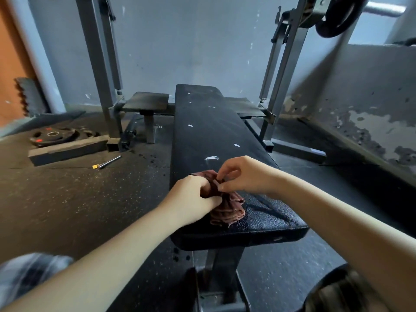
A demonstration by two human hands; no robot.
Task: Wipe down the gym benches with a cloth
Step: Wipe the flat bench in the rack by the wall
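Head view looked down the length of a black padded gym bench (213, 131), which ran from the lower middle of the frame up toward a grey wall (180, 41). A crumpled reddish-brown cloth (229, 210) lay on the near end of the bench, just left of its centre line and close to the front edge. The left grip (191, 197) was closed around the bunched upper part of the cloth, fingers curled into the fabric and the heel of the hand resting on the pad's left edge. The right grip (245, 174) came in from the right side of the frame, its thumb and fingertips pinching a raised fold at the top of the cloth, touching the left fingers. Small white marks (236, 145) dotted the pad farther up. Grey rack uprights (99, 64) stood on either side of the bench's far end, and a dark weight plate (340, 16) hung on a bar at the upper right. On the speckled rubber floor (67, 199) at the left lay another weight plate (54, 134) behind a long dark block (67, 150), with a metal pin (108, 162) bearing a yellow tip just in front of the block.
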